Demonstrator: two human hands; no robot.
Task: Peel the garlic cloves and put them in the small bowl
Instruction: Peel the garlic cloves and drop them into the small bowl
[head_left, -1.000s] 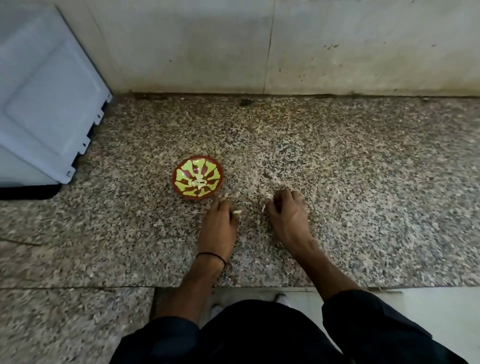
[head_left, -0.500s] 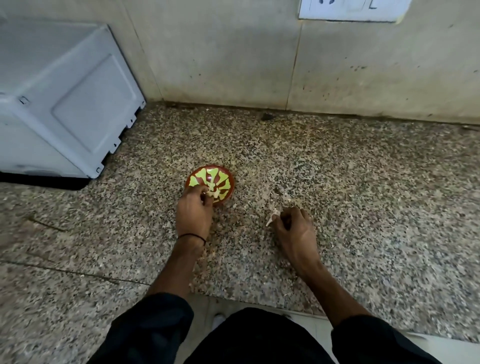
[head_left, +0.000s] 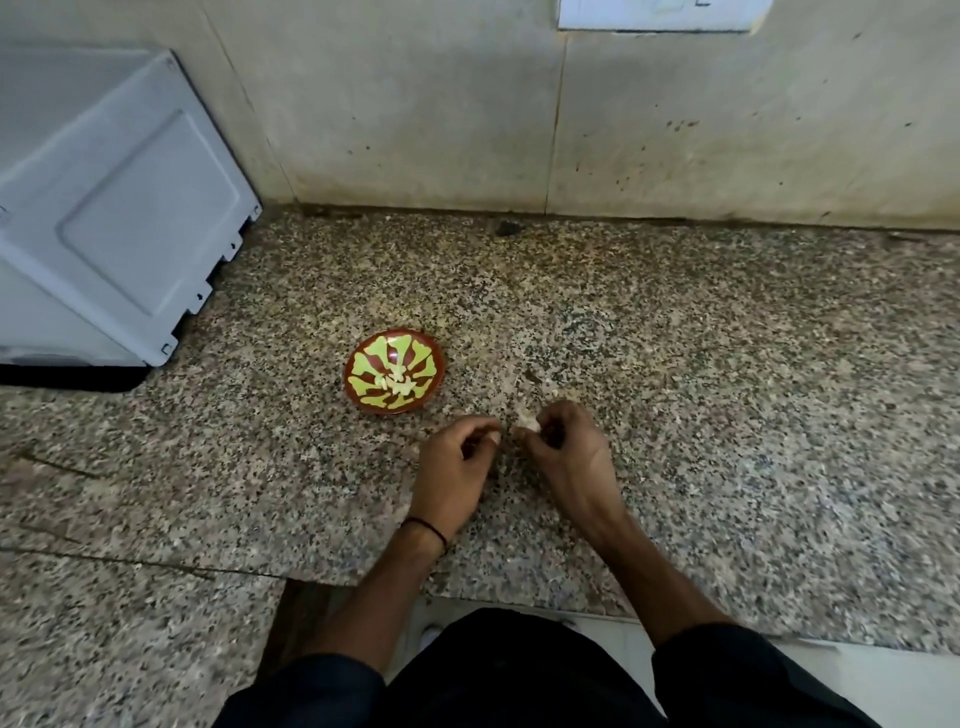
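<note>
Two hands work close together over a speckled stone counter (head_left: 727, 415), just in front of the bowl (head_left: 359, 364). The right hand (head_left: 566, 457) pinches a pale clove (head_left: 525, 423) between thumb and curled fingers, holding it just above the counter. The left hand (head_left: 457, 462) is curled too, with its fingertips just beside the clove. Whether they grip any of its skin I cannot tell. A thin black band (head_left: 426, 527) circles the left wrist, and both forearms come out of dark sleeves.

The bowl is small, red-brown with a yellow-green petal pattern, and sits upright on the counter, behind and to the left of the hands and apart from them. A few pale peeled cloves (head_left: 397, 383) lie at its centre. A grey box (head_left: 119, 208) stands at the far left against the wall (head_left: 415, 104).
</note>
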